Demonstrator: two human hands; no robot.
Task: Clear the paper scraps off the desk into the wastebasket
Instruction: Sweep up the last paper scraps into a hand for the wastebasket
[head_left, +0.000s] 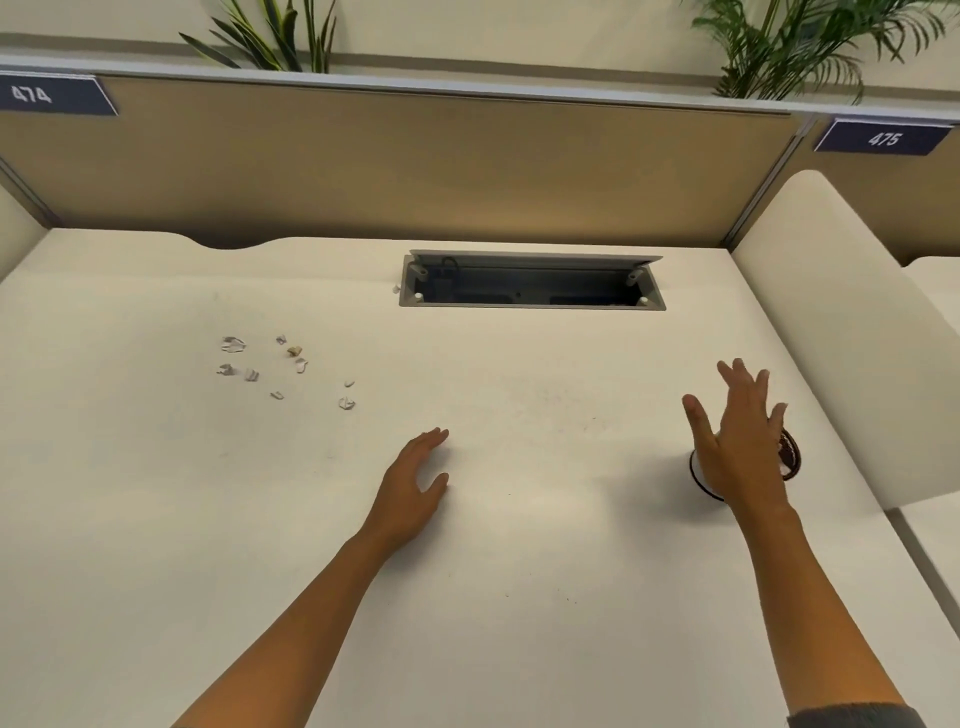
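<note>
head view: the paper scraps (283, 366) lie in a loose scatter on the left part of the desk (519, 545), none gathered yet, so the job looks to be at its very start. the left hand (413, 491) hovers low over the bare desk, fingers loosely apart and holding nothing, well short of the scraps. the right hand (740, 441) is spread wide and empty above a small round container (789, 454) with a dark rim, which may be the wastebasket; most of it is hidden by the hand, so i cannot tell for sure. next, the left hand needs to reach forward and left and pinch or sweep the small pieces together; they are light and tiny, so they could scatter. the open cable tray (532, 288) sits behind and to the right of the scraps, a gap a stray piece could fall into. a partition (395, 171) and plants (779, 47) stand behind, clear of the work.
</note>
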